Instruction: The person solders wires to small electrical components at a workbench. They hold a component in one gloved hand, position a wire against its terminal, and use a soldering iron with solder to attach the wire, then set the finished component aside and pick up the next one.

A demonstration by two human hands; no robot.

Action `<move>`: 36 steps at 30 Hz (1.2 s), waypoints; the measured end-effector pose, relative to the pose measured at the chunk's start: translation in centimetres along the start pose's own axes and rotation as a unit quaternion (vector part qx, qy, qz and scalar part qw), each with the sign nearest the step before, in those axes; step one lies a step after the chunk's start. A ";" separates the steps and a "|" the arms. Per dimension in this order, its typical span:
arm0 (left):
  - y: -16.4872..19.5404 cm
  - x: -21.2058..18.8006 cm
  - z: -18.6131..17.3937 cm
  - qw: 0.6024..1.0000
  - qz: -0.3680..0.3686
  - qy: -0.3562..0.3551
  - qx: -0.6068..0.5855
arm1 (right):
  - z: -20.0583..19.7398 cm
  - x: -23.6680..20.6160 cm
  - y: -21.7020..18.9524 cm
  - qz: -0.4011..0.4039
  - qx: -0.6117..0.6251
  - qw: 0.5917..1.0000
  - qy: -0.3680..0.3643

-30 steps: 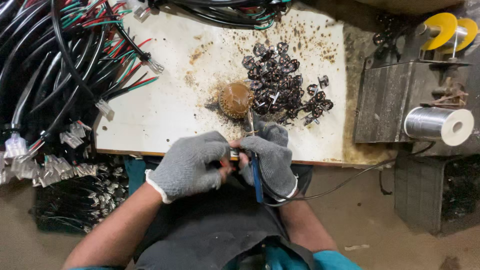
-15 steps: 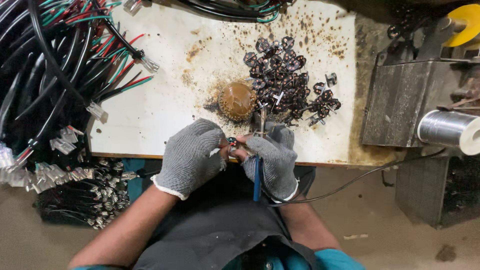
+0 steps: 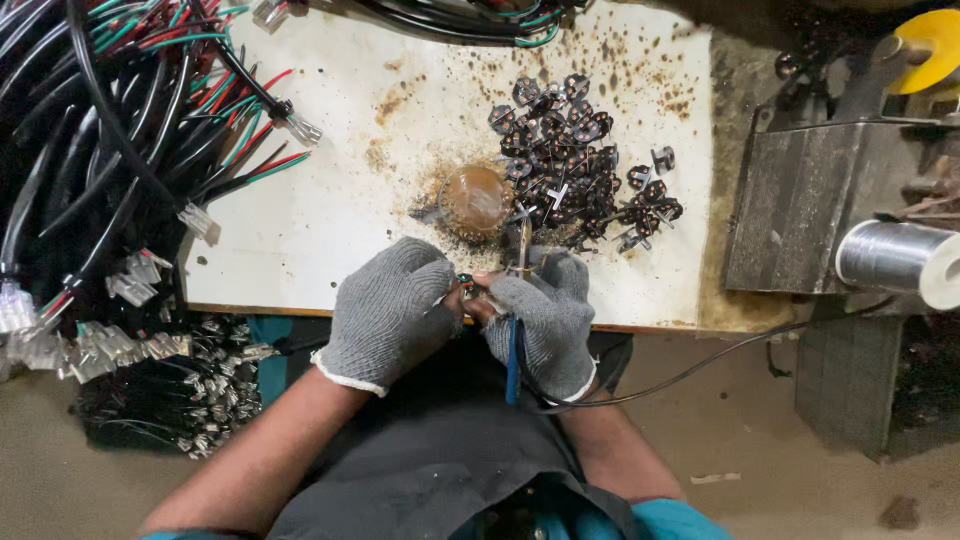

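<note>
Both hands, in grey knit gloves, are held together at the near edge of the stained white surface: the left hand has its fingers closed on a small dark metal part, and the right hand has its fingers gripped round a blue-handled soldering tool, tip pointing far. Just beyond the hands a round brown lump is seen, with a heap of small dark metal parts to its right. Bundled black, red and green wires are spread at far left, a silver wire spool at right.

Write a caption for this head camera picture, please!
Gloved left hand and right hand hold a small part over a stained white board.
</note>
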State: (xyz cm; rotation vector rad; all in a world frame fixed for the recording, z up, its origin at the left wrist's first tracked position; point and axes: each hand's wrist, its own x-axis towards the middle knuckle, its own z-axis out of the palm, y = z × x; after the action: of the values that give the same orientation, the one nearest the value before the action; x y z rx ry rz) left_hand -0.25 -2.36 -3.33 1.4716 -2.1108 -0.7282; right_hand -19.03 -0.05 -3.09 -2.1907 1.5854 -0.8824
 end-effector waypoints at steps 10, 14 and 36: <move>0.2 0.1 -0.3 0.998 0.032 0.035 -0.028 | -1.0 -2.9 2.0 -0.116 0.102 0.988 0.007; 0.2 -0.1 -0.5 0.998 0.039 0.029 -0.051 | -0.7 -3.5 2.6 -0.133 0.098 0.986 0.011; 0.1 -0.4 -0.3 0.997 0.041 0.032 -0.063 | 0.2 -4.4 3.3 -0.177 -0.056 0.976 -0.114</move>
State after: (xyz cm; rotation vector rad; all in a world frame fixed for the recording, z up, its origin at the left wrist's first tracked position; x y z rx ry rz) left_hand -0.04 -2.01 -3.03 1.3159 -2.0267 -0.7579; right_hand -22.31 2.89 -6.44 -2.5974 1.1855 -0.6100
